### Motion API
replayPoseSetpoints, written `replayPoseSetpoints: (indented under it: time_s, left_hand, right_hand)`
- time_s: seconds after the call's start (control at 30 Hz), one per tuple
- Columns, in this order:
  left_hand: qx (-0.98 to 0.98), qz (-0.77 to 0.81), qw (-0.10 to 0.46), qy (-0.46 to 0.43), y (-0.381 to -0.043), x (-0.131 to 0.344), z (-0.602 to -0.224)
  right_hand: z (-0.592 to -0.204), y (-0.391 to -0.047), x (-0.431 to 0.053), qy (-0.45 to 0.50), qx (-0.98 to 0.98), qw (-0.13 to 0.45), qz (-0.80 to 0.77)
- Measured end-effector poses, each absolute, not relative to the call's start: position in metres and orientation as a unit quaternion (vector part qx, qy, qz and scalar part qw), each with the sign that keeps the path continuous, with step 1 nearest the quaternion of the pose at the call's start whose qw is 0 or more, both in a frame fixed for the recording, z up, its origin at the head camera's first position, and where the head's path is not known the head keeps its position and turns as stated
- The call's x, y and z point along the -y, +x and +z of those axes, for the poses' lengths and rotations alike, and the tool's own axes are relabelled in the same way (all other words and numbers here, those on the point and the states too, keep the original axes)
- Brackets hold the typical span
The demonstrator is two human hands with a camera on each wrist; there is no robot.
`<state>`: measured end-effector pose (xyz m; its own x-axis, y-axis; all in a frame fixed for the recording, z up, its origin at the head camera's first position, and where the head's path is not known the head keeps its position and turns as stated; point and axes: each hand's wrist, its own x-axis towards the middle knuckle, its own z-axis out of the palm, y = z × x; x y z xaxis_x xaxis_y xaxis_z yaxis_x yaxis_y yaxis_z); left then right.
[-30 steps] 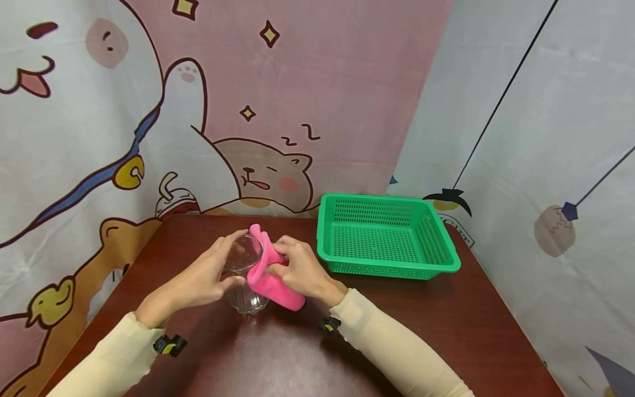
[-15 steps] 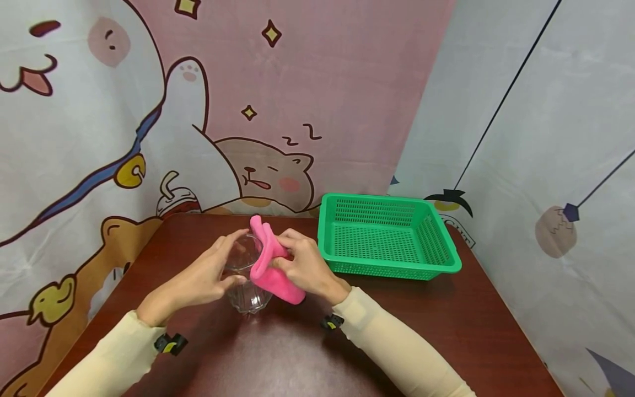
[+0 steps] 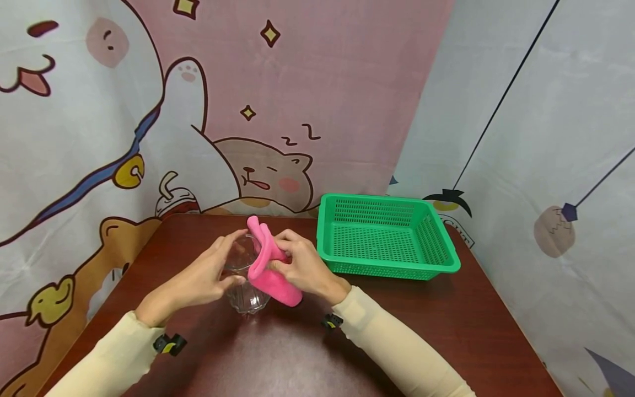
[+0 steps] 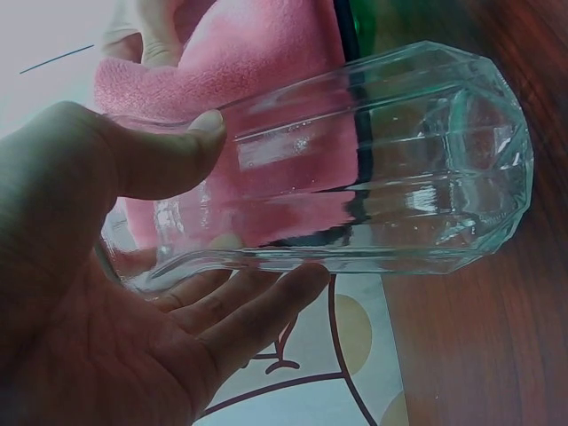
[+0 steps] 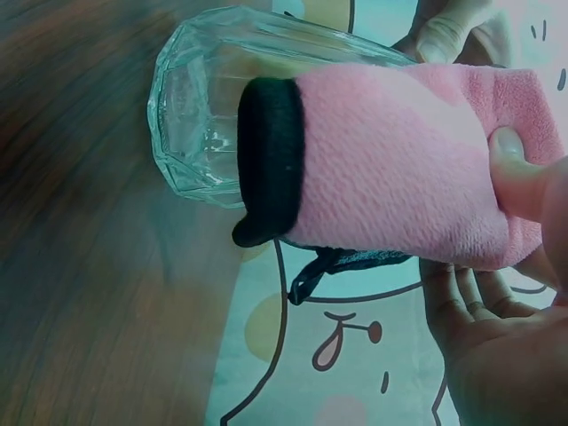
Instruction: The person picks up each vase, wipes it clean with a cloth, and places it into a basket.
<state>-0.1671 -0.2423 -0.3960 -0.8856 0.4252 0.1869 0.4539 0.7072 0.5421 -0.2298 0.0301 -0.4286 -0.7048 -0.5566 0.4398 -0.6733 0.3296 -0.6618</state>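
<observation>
My left hand [image 3: 198, 281] grips a clear glass vase [image 3: 247, 298] near its rim, thumb on one side and fingers on the other. In the left wrist view the vase has faceted sides and a thick base. Between thumb and fingers, my right hand [image 3: 308, 270] pinches a folded pink cloth [image 5: 390, 160] against the vase's right side. The fluffy cloth has a black edge [image 5: 269, 151] and a black hanging loop [image 5: 306, 280]. In the head view its upper end stands above the rim, and pink shows through the glass.
A green plastic basket [image 3: 387, 271] with slotted walls stands at the back right of the dark wooden table [image 3: 426, 320]. Behind it hangs a cartoon-printed curtain [image 3: 337, 99], reaching the table's back edge.
The right hand and the cloth have risen slightly, so the cloth's upper end stands higher at the rim. In the last half second they shifted a little left. The left hand and vase stay put.
</observation>
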Motion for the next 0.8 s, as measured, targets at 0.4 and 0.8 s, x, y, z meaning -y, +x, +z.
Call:
replayPoseSetpoints:
  time_s: [0.4,0.8]
  left_hand:
    - [0.924,-0.298,0.028,-0.237,-0.1672,0.2423,-0.397]
    - [0.923,-0.297,0.032,-0.242,-0.1682,0.2421,-0.3977]
  right_hand:
    - [-0.4324,-0.2292,-0.028,0.389,0.824,0.028,0.411]
    - [-0.4359,-0.2287,-0.0255,0.381,0.832,0.008,0.403]
